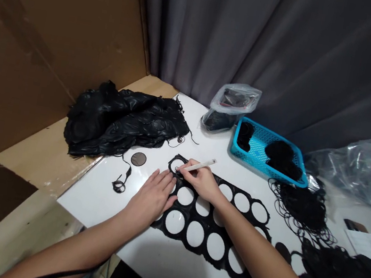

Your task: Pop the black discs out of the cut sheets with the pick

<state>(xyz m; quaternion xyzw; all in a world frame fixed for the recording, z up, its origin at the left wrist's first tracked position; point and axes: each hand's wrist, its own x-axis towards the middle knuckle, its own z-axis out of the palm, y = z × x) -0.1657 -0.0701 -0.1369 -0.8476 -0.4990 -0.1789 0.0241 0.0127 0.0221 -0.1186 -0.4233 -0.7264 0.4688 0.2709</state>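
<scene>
One left hand (154, 193) laid flat on holed black sheet (189, 215), right hand (203, 182) grasping white pen-like tool (201, 165)

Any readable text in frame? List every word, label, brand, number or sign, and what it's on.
None legible.
Slim white pen-like tool in the right hand: any marking is too small to read.
White rectangular sheet at the right edge of the table: any print is too blurred to read.
Blue perforated plastic basket and crumpled clear plastic bag: no text that I can make out.
</scene>
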